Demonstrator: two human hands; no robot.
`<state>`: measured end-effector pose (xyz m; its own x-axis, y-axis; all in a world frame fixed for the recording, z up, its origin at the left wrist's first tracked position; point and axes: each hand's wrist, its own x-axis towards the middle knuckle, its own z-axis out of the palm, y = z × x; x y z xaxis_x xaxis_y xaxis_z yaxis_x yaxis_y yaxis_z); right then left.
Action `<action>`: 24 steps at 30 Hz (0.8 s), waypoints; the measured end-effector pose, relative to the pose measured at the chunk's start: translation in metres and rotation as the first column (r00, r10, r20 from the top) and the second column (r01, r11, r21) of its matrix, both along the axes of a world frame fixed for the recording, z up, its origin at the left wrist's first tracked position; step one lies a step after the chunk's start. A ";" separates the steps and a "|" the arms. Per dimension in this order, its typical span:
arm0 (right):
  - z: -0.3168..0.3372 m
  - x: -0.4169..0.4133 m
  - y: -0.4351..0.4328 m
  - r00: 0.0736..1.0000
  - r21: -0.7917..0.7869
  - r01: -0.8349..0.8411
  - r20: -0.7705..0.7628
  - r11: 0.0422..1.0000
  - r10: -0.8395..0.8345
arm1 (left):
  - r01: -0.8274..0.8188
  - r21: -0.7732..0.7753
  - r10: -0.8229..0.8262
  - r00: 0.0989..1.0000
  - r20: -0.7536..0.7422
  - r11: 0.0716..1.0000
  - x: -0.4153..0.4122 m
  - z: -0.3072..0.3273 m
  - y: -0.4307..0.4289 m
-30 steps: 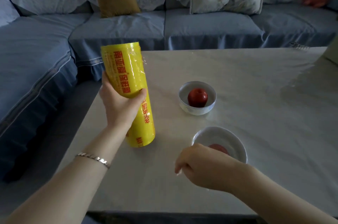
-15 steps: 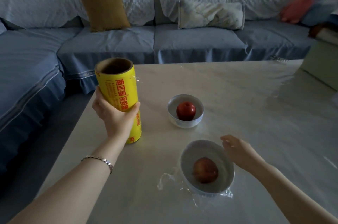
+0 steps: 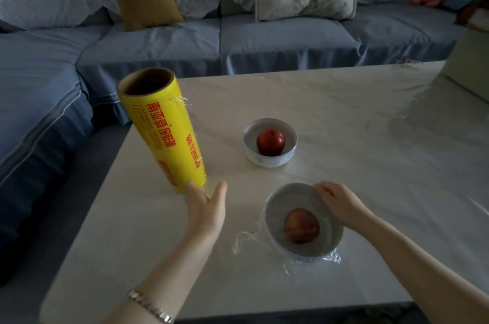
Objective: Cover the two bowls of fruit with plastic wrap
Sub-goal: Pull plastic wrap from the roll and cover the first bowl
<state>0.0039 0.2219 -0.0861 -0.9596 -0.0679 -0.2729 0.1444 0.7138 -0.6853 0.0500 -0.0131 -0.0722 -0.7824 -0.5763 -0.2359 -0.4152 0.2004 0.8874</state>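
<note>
Plastic wrap, a yellow roll (image 3: 165, 136), stands tilted near the tabletop's (image 3: 344, 117) left edge, its open core end up. The left hand (image 3: 206, 208) is just beside its base, fingers spread, palm toward the roll; whether it touches cannot be told. Right of the roll, the far bowl (image 3: 270, 141) holds a red apple (image 3: 270, 142), uncovered. The near bowl (image 3: 303, 222) holds a peach (image 3: 301, 225) under film, loose film bunched at its base. The right hand (image 3: 340, 202) rests on its far rim, fingers curled, pressing the film.
</note>
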 end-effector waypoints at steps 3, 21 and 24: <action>-0.002 0.012 -0.001 0.997 -0.059 0.074 0.008 0.996 -0.073 | 0.280 0.252 -0.316 0.941 0.119 0.926 0.008 0.000 0.021; 0.022 0.023 -0.015 0.997 -0.182 -0.002 -0.080 0.983 -0.013 | 0.403 0.116 -0.404 0.915 -0.015 0.908 -0.029 0.005 0.020; 0.032 -0.009 -0.044 0.957 -0.098 -0.291 -0.042 0.952 0.288 | 0.435 0.007 -0.431 0.892 -0.136 0.900 -0.024 0.005 0.021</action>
